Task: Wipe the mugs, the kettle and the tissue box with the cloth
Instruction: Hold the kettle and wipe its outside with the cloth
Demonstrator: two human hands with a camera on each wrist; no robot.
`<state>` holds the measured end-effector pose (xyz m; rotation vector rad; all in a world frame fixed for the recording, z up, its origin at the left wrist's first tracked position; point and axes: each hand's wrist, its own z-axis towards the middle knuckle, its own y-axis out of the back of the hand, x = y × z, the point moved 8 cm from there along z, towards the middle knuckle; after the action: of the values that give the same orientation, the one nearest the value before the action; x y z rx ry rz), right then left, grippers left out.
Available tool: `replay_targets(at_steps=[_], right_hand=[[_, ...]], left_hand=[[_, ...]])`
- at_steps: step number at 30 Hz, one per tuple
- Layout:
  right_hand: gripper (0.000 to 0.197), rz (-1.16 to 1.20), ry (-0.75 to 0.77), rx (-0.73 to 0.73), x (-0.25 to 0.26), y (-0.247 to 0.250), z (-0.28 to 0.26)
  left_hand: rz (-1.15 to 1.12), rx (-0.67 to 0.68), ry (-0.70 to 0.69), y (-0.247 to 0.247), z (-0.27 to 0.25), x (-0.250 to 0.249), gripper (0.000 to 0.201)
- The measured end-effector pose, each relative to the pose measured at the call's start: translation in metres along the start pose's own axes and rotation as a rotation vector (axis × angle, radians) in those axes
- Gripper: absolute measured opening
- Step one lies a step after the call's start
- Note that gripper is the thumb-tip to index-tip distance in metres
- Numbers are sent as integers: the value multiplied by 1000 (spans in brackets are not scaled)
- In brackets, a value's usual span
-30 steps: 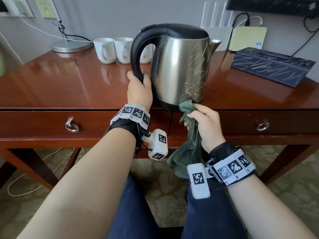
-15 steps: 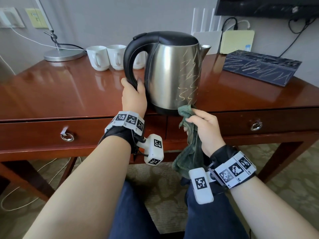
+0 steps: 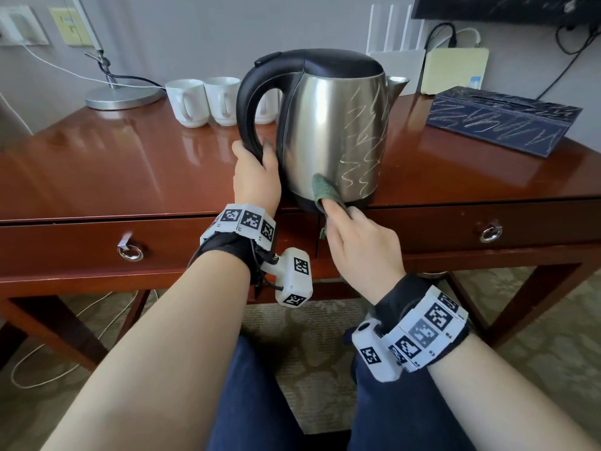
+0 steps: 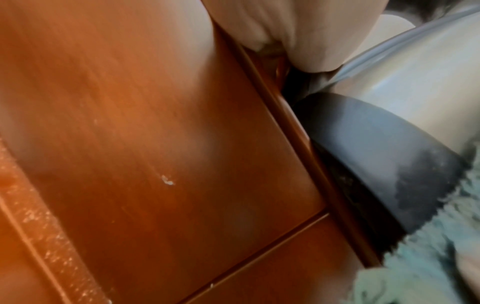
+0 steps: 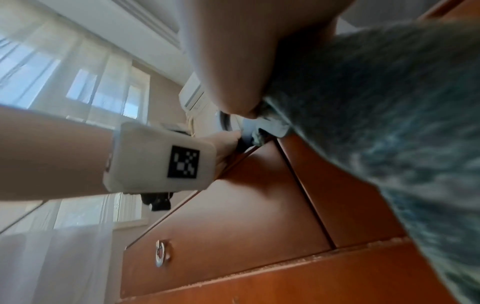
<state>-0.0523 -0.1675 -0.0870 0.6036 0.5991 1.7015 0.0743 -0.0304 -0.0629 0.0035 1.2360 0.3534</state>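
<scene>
Kettle (image 3: 328, 131) wiping is underway at frame centre: left hand (image 3: 257, 177) grips its handle, right hand (image 3: 361, 242) pinches the green cloth (image 3: 325, 190) against the scribbled steel, probably needing upward strokes next

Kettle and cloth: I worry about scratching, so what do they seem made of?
Kettle: body looks like brushed stainless steel, reflective with pale scribbles; handle and lid look like matte black plastic. Cloth: green, fuzzy pile, probably microfibre or terry.
</scene>
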Motion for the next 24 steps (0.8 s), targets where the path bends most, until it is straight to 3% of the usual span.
replay_targets(at_steps=[9, 18, 24], right_hand=[[43, 23, -190, 6, -17, -3, -15], [42, 54, -121, 41, -4, -13, -14], [41, 48, -181, -11, -16, 0, -6]], left_hand=[[28, 3, 4, 0, 0, 2, 17], [49, -14, -2, 0, 0, 3, 22], [37, -12, -2, -1, 1, 5, 19]])
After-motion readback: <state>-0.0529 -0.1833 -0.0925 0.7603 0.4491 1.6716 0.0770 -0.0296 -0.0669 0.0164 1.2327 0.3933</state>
